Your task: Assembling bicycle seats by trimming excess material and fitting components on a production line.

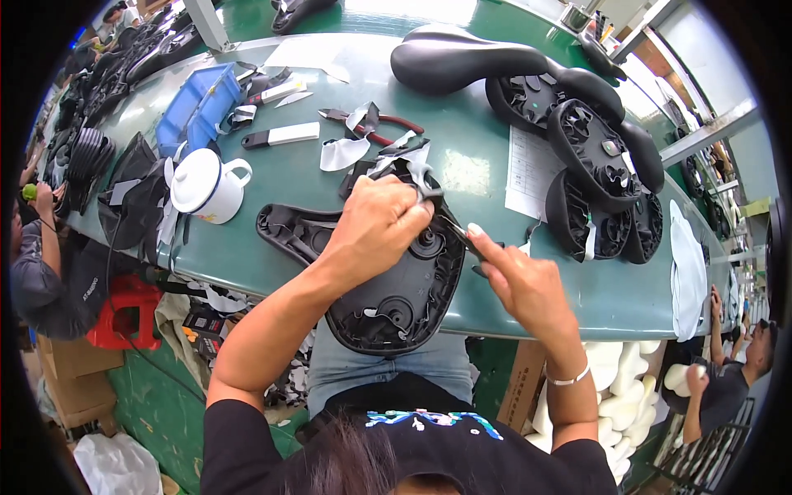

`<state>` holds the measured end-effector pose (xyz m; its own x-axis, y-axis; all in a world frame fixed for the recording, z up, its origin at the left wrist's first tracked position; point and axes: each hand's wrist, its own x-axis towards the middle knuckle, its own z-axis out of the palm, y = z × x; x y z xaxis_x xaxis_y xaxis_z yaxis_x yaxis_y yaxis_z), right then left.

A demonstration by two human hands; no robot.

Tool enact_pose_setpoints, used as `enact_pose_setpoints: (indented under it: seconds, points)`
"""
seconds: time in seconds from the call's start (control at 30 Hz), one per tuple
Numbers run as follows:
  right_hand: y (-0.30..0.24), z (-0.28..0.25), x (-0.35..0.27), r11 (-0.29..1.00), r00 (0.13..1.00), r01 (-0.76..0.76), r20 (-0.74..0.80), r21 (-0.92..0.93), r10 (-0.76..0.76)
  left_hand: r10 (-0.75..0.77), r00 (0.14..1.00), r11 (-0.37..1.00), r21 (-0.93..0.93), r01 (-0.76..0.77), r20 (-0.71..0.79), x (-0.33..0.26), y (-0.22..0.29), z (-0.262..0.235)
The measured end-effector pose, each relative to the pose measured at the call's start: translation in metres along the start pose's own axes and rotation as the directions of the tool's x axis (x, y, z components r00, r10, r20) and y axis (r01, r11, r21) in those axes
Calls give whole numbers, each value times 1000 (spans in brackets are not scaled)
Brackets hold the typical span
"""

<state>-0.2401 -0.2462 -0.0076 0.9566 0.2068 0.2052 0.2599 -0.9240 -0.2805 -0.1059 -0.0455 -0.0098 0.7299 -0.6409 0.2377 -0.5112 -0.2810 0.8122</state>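
One left hand (pixel 375 216) pinches grey trim (pixel 419 170), right hand (pixel 530 289) closes around dark tool (pixel 459 234); saddle (pixel 375 289) seems stiff, best held by rim (pixel 388 350)

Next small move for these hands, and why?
Probably a short, careful stroke of the slim dark tool along the saddle rim, clear of the fingertips. The left hand pinches a gray strip at that rim, and the right hand holds the tool close by. Whether its tip touches the material, I can't tell.
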Motion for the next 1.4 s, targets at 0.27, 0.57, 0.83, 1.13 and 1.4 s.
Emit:
enact_pose_setpoints:
  seconds: [0.27,0.57,0.83,1.13,1.4]
  points:
    - [-46,2,-14,950,954,-300,-40,-85,298,-172,976,389,-920,-54,-130,3,-1,-20]
    - [-17,8,15,957,967,-255,-60,-141,248,364,925,818,513,-261,-110,21,-37,-12]
    - [-12,9,15,968,993,-83,-102,-237,60,313,854,943,243,-228,-416,33,-41,-5]
    - [-1,-28,18,975,992,-83,72,-204,100,-483,867,553,-811,192,-125,14,-13,-36]
    - [4,-22,48,982,995,22,97,-186,-4,127,842,989,133,-66,-525,-19,-17,-10]
